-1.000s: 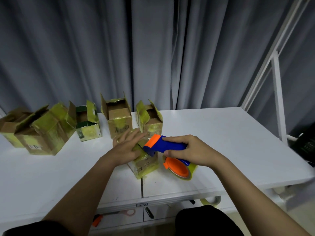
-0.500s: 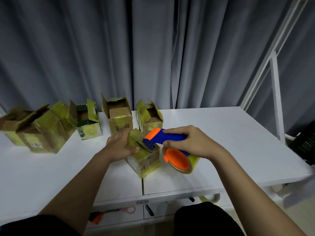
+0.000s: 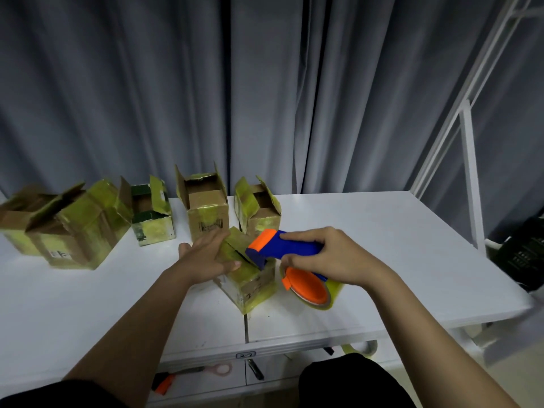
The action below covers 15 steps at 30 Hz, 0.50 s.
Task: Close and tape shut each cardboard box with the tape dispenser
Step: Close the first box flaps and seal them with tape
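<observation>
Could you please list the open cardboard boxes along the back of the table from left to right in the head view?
Brown box at the far left edge → large yellow-taped box → green-printed box → tall brown barcode box → yellow-flapped box.

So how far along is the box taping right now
No box looks taped shut yet. In hand: the left hand presses the flaps of the near box while the right hand holds the tape dispenser at its top seam. Left: the open boxes in the back row.
</observation>
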Available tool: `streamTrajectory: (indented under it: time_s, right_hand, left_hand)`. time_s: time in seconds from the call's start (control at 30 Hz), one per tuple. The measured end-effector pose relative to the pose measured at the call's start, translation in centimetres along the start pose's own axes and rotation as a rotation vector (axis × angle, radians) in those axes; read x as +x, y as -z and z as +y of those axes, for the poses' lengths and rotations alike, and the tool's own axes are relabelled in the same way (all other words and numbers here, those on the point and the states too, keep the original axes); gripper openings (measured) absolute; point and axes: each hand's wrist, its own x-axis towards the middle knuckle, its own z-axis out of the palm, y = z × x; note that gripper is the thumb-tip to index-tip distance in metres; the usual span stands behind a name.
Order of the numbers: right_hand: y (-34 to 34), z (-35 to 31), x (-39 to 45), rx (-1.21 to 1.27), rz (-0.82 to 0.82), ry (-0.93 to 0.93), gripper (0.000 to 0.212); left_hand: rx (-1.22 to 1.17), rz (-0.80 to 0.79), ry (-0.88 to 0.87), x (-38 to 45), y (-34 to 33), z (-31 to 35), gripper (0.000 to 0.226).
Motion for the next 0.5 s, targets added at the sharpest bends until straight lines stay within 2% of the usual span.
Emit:
streamTrajectory:
  time_s: [0.27, 0.5]
  right_hand:
    - [2.8, -5.2, 1.3, -0.133, 0.035, 0.082, 0.046]
    - [0.0, 0.3, 0.0, -0.058, -0.004, -0.05, 0.048]
  left_hand:
    - [-0.115, 0.01, 0.023, -0.3, 0.1, 0.2, 0.082]
    - [-0.065, 0.022, 0.043, -0.9, 0.1, 0.3, 0.083]
